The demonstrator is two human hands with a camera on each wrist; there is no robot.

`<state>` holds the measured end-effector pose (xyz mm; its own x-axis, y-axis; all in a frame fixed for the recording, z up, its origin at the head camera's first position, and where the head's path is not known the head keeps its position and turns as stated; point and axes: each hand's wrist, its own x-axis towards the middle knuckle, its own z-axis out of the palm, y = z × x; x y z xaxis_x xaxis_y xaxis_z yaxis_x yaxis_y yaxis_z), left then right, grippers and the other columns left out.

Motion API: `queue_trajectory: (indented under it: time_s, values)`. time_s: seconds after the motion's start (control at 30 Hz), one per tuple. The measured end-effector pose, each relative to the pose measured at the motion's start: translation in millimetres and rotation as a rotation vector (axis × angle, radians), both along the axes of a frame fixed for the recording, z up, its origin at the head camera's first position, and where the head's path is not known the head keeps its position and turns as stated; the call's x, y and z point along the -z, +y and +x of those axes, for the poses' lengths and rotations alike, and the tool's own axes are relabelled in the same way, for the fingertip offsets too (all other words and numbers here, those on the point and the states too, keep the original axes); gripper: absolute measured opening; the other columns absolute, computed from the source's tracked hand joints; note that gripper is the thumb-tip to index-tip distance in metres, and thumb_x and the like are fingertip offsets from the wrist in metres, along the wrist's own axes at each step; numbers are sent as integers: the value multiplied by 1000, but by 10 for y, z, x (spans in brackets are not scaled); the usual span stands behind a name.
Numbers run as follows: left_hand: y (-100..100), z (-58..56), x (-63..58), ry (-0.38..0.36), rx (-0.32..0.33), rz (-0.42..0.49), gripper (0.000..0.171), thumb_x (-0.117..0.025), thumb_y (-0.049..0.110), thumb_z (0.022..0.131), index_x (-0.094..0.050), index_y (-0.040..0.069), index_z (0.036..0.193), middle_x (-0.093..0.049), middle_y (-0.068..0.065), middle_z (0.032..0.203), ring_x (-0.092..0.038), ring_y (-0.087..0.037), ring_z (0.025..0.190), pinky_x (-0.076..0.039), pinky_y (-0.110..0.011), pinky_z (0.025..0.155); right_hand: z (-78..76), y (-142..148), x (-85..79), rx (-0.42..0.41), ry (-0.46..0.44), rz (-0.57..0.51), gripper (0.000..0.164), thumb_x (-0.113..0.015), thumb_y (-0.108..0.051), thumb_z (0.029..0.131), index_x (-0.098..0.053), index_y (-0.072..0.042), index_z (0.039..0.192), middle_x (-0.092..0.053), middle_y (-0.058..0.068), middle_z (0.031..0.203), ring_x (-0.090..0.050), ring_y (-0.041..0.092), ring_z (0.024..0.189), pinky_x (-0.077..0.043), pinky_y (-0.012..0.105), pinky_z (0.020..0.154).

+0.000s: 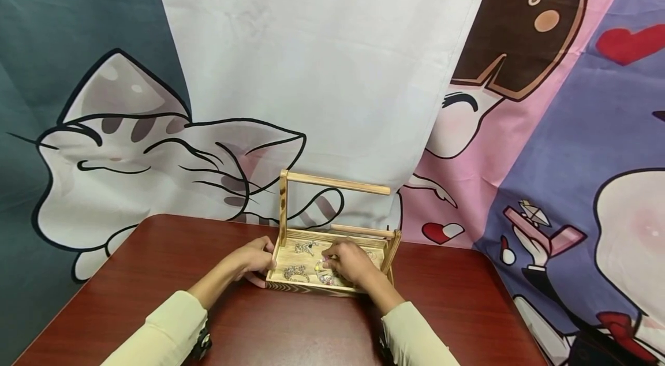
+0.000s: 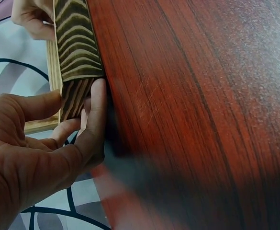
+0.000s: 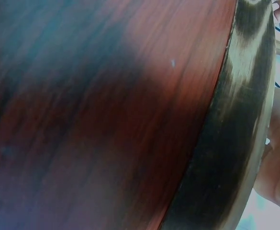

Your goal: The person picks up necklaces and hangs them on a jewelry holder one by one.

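A shallow wooden tray [image 1: 288, 259] with upright posts and crossbars stands on the table. My left hand [image 1: 257, 257] grips its left end; in the left wrist view the thumb and fingers [image 2: 97, 103] close around the striped wooden corner [image 2: 77, 96]. Inside the tray my right hand [image 1: 349, 262] reaches down, its fingertips pinching a colourful beaded strand [image 1: 318, 267] with purple and yellow bits. Two silvery chains, one at the back [image 1: 306, 247] and one at the front left [image 1: 296, 273], lie on the tray floor. The right palm hides part of the tray's right side.
The reddish-brown table [image 1: 249, 325] extends around the tray. A thin wooden crossbar [image 1: 337, 183] rises high over the tray's back, and a lower bar [image 1: 362, 231] sits at the right. A printed cloth [image 1: 322, 66] hangs close behind the table.
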<state>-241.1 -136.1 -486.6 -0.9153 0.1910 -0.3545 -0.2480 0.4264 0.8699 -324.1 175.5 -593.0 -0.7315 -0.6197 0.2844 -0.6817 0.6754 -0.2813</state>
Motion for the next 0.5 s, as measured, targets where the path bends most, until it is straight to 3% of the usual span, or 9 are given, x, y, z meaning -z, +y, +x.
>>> queue_trajectory:
  time_s: [0.23, 0.4, 0.47, 0.5]
  values:
    - [1, 7, -13, -5, 6, 11, 37, -60, -8, 89, -50, -4, 124, -64, -17, 95, -68, -25, 80, -71, -37, 60, -20, -21, 32, 53, 15, -4, 21, -89, -37, 95, -89, -26, 114, -82, -12, 108, -74, 11, 104, -67, 37, 103]
    - [3, 3, -11, -4, 7, 8, 37, -59, -8, 89, -50, -3, 124, -64, -17, 95, -67, -25, 80, -71, -38, 60, 233, -72, -343, 17, 1, -50, 15, -87, -25, 98, -81, -15, 107, -81, -1, 103, -75, 17, 97, -68, 40, 96]
    - [1, -1, -11, -3, 9, 5, 37, -59, -8, 88, -50, -3, 124, -63, -17, 96, -68, -25, 80, -71, -38, 60, 293, -74, -436, -6, 16, -90, 13, -86, -21, 99, -76, -13, 104, -79, 2, 97, -74, 18, 90, -67, 40, 92]
    - [1, -2, -13, -3, 10, 3, 38, -59, -8, 88, -50, -3, 124, -63, -17, 96, -67, -26, 80, -71, -39, 61, 256, -49, -389, -16, 21, -103, 14, -85, -24, 100, -75, -16, 104, -79, -1, 96, -73, 15, 89, -67, 38, 90]
